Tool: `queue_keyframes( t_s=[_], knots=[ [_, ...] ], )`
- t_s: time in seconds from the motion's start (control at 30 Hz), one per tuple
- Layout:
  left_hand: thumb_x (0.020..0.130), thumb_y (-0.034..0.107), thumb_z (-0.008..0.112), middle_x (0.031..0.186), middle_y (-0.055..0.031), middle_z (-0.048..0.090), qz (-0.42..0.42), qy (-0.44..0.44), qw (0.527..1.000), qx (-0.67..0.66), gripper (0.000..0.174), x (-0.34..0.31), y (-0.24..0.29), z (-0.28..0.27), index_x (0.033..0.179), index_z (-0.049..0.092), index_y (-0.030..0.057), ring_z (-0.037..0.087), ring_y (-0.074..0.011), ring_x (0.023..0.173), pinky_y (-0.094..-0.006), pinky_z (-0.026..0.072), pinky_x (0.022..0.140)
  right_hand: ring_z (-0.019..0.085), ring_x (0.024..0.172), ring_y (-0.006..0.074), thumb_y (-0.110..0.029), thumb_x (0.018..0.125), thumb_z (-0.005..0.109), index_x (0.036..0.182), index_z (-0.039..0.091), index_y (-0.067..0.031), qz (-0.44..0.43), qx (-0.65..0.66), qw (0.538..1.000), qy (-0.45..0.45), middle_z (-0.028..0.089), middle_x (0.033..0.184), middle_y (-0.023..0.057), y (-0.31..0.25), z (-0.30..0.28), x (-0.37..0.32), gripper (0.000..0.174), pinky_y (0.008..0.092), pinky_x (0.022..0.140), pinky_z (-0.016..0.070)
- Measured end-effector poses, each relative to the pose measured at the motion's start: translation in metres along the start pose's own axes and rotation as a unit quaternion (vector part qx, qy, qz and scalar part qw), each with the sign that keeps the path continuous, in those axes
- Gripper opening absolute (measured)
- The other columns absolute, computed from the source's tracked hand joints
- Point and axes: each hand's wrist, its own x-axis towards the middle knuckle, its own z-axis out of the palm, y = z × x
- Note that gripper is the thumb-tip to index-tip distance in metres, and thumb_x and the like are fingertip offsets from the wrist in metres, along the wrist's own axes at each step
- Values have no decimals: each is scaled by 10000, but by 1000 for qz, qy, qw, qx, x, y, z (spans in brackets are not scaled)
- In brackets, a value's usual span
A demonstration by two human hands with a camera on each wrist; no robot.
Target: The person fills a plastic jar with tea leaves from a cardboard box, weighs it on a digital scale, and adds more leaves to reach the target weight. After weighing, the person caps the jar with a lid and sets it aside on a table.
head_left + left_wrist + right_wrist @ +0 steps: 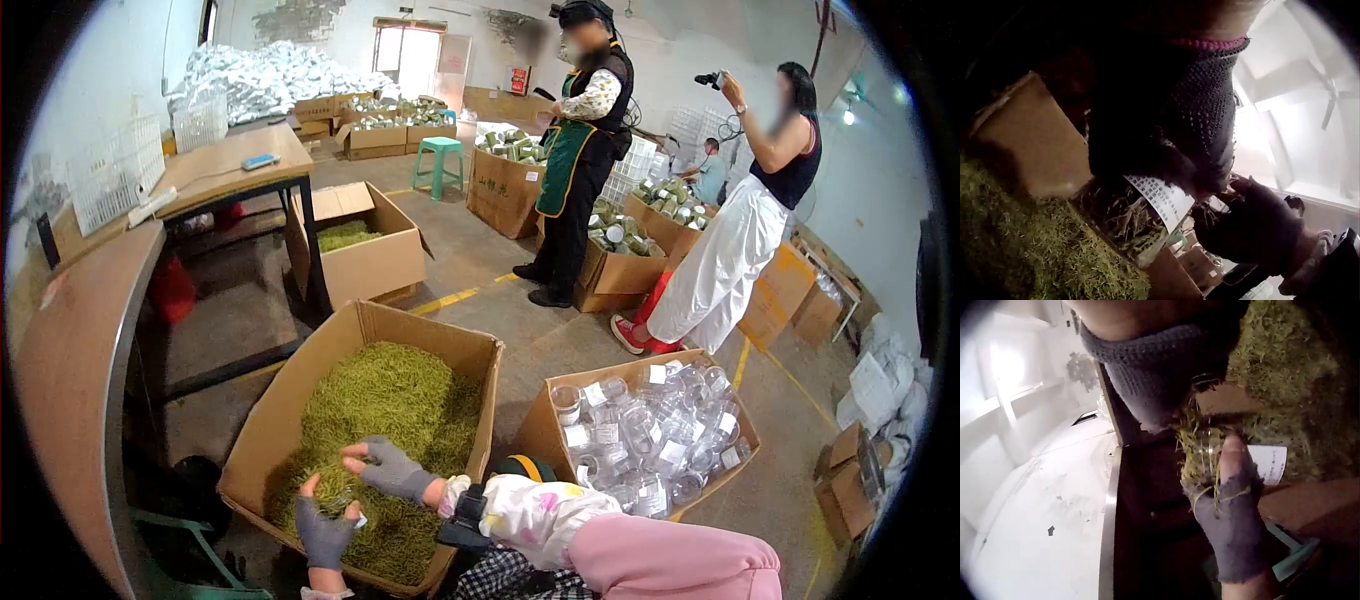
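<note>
My left hand (325, 538), in a grey fingerless glove, grips a clear jar (1210, 453) with a white printed label (1161, 201). Dried green strands (1190, 434), like loose tea or herb, fill the jar and stick out at its mouth. My right hand (395, 472), gloved the same way, is at the jar's mouth, its fingers extended toward the strands in the head view. Its fingertips are largely hidden in the right wrist view. Both hands are over a cardboard box (425, 333) holding a heap of the same dried strands (375, 395).
On the right, a carton (540, 425) holds many clear labelled jars (650, 430). A wooden table (90, 350) edges the left side, with a green stool (190, 545) below. Ahead stand another box (375, 260) of strands and two people, one wearing a green apron (565, 165).
</note>
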Motion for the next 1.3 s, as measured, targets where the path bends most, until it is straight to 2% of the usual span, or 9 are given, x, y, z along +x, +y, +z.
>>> queue_keyframes(
  t_s=[0.07,0.67,0.93,1.0,1.1,1.13,1.17,1.23,1.3],
  knots=[
    [769,144,831,1244,-176,603,-72,17,982,-174,729,-1,25,-15,1400,480,45,618,-290,1143,-425,514,969,509,1321,322,-408,986,656,1356,641,-109,-12,-5,999,45,540,1387,194,-11,-21,-6,476,411,1090,429],
    [784,131,792,1328,-179,566,72,61,984,-152,1085,-8,147,-59,1640,130,54,605,-278,1144,-401,517,983,545,1270,358,-401,985,634,1401,592,-74,-111,39,993,20,587,1336,222,-82,-90,-66,531,426,1094,416],
    [760,254,849,1377,-237,545,164,36,977,131,1022,-18,154,-49,1571,292,-24,606,-333,1195,-422,508,1003,458,1377,387,-330,1039,562,1500,521,-182,-251,-100,962,-36,531,1408,252,-112,-66,-70,486,445,1150,367],
    [788,279,842,1353,-213,585,138,38,989,40,940,-12,153,-43,1532,356,-27,601,-330,1214,-439,479,1044,480,1325,437,-332,991,619,1423,550,-74,-337,-131,932,7,516,1393,266,-114,-59,-64,507,478,1110,419],
    [790,222,852,1328,-184,604,171,95,981,10,892,-7,200,-84,1518,391,-10,591,-292,1233,-420,464,1061,531,1232,385,-178,993,565,1182,598,5,-268,-113,953,85,550,1364,226,-148,-93,-73,266,489,1011,459],
    [804,227,848,1328,-181,603,174,141,972,73,925,-10,195,-98,1548,350,-7,592,-284,1222,-411,457,1063,525,1251,371,-164,990,565,1282,584,-4,-364,-242,887,146,536,1390,213,-119,-97,-61,334,450,1060,435],
    [818,227,843,1326,-171,603,152,179,967,103,954,-17,199,-114,1571,308,-10,588,-275,1221,-397,442,1077,516,1278,351,-189,1001,580,1401,541,-30,-203,-21,973,109,538,1408,201,-128,-103,-63,433,431,1109,400],
    [811,235,857,1338,-162,605,142,250,947,142,994,-23,217,-147,1573,280,-36,593,-255,1222,-376,442,1084,519,1274,295,-221,1022,587,1501,484,-88,-206,25,972,113,539,1434,173,-90,-108,-45,508,413,1114,392],
    [810,277,865,1312,-163,623,150,303,925,176,1078,-44,237,-186,1593,196,-40,617,-253,1187,-371,468,1057,529,944,133,-186,1020,604,1534,464,-140,-113,135,983,46,578,1091,36,-81,-110,-51,535,292,851,471]
  ],
)
